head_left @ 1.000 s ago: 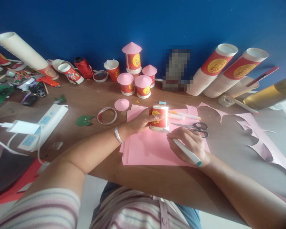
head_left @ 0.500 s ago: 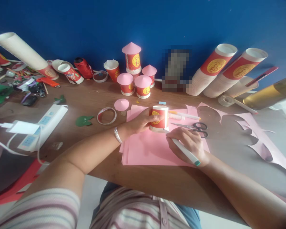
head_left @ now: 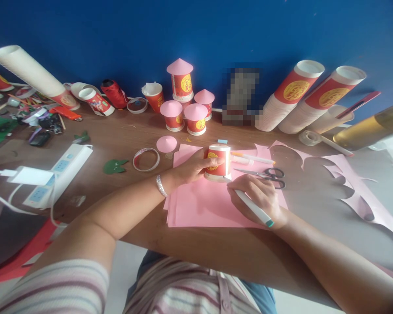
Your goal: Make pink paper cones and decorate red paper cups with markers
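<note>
My left hand (head_left: 196, 166) is closed around a red paper cup (head_left: 220, 153) with a gold emblem, which it holds over a stack of pink paper (head_left: 196, 205). The cup's white rim faces down. In my right hand (head_left: 257, 194) is a white marker (head_left: 253, 207) with a green end, its tip close to the cup's lower rim; I cannot tell whether it touches. Just right of the cup lie black-handled scissors (head_left: 274, 172) and an orange-and-white pen (head_left: 252, 157). Behind stand several red cups topped with pink paper cones (head_left: 180, 67).
Two tall stacks of cups (head_left: 303, 83) lean at the back right beside a tape roll (head_left: 310, 138). Cut pink scraps (head_left: 350, 183) spread along the right. At left are a white power strip (head_left: 59, 174), a tape ring (head_left: 146, 160) and a green paper piece (head_left: 114, 166).
Hardly anything differs. Both hands keep their hold on the cup and the marker, and the whole view has shifted very slightly.
</note>
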The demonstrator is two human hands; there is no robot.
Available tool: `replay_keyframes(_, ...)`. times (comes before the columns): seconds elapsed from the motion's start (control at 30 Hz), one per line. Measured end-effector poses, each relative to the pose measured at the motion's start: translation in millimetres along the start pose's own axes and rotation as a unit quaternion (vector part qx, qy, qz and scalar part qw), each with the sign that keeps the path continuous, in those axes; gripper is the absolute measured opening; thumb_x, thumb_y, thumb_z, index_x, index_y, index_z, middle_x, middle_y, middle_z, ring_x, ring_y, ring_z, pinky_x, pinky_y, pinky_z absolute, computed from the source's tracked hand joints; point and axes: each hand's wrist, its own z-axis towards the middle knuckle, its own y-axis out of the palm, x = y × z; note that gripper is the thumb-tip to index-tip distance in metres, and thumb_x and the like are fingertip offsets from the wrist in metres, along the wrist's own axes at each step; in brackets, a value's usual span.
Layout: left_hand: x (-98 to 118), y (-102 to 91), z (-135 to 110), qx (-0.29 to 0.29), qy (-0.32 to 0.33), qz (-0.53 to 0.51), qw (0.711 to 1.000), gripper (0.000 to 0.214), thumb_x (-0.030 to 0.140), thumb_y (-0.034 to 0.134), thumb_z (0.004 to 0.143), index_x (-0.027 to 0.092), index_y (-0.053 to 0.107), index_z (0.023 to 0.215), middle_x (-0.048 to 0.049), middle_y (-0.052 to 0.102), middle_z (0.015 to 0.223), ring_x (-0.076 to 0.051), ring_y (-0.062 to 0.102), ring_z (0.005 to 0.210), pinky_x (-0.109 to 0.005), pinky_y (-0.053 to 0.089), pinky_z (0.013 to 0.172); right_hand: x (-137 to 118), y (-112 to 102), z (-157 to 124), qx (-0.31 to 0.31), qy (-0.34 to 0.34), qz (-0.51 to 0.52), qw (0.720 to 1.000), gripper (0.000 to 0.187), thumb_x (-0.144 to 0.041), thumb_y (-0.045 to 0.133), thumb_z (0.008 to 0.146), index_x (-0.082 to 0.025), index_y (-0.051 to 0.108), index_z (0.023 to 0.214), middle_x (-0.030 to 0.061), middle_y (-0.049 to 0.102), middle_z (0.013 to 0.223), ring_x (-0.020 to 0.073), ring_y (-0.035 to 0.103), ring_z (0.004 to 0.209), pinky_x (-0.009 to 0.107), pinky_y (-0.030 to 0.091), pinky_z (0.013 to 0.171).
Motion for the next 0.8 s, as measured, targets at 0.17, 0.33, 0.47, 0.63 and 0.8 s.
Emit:
replay_keyframes(0.17, 1.8, 1.9, -1.0, 0.005, -0.005, 0.013, 1.0, 0.041, 0.046, 0.08, 0.081, 0.016, 0.068, 0.106, -0.0099, 0.072, 0.102, -0.021, 0.068, 0.094, -0.031, 0.053, 0.082, 0.2, 0.0, -0.2, -0.003, 0.005, -0.003, 1.0, 0.02, -0.003, 0.063, 0.09, -0.022, 0.061, 0.097, -0.0026, 0.066, 0.074, 0.0106, 0.06, 0.058, 0.024, 0.047, 0.056)
replay_keyframes(0.33, 2.0, 1.8, -1.4, 0.017, -0.006, 0.013, 1.0, 0.039, 0.044, 0.082, 0.08, 0.016, 0.069, 0.103, -0.006, 0.068, 0.092, -0.017, 0.064, 0.083, -0.026, 0.051, 0.073, -1.2, -0.2, 2.6, 0.005, 0.0, -0.005, 1.0, 0.022, -0.001, 0.062, 0.09, -0.022, 0.061, 0.098, -0.0021, 0.066, 0.075, 0.0105, 0.06, 0.058, 0.023, 0.046, 0.055)
replay_keyframes(0.47, 1.7, 2.0, -1.1, 0.005, -0.005, 0.009, 1.0, 0.037, 0.043, 0.079, 0.083, 0.015, 0.069, 0.104, -0.0075, 0.069, 0.095, -0.017, 0.064, 0.085, -0.026, 0.051, 0.074, -2.6, -1.0, 5.1, 0.004, 0.001, -0.007, 1.0, 0.022, 0.0, 0.062, 0.089, -0.021, 0.061, 0.097, -0.0012, 0.067, 0.075, 0.0108, 0.061, 0.06, 0.023, 0.044, 0.055)
replay_keyframes(0.63, 0.8, 2.1, -0.7, -0.001, 0.01, 0.003, 1.0, 0.037, 0.041, 0.082, 0.082, 0.014, 0.069, 0.104, -0.0068, 0.068, 0.093, -0.016, 0.063, 0.083, -0.027, 0.051, 0.075, -5.2, -2.8, 5.2, -0.025, 0.015, 0.011, 1.0, 0.017, -0.004, 0.057, 0.092, -0.021, 0.058, 0.092, -0.0026, 0.064, 0.071, 0.0094, 0.055, 0.056, 0.022, 0.041, 0.054)
replay_keyframes(0.8, 0.6, 1.4, -1.4, 0.002, -0.011, 0.01, 1.0, 0.039, 0.042, 0.082, 0.081, 0.015, 0.068, 0.106, -0.0088, 0.07, 0.101, -0.019, 0.066, 0.091, -0.029, 0.053, 0.08, -6.8, -4.2, 6.1, -0.043, 0.022, 0.017, 0.999, 0.017, -0.006, 0.054, 0.092, -0.022, 0.057, 0.089, -0.0036, 0.061, 0.067, 0.009, 0.05, 0.053, 0.022, 0.038, 0.052)
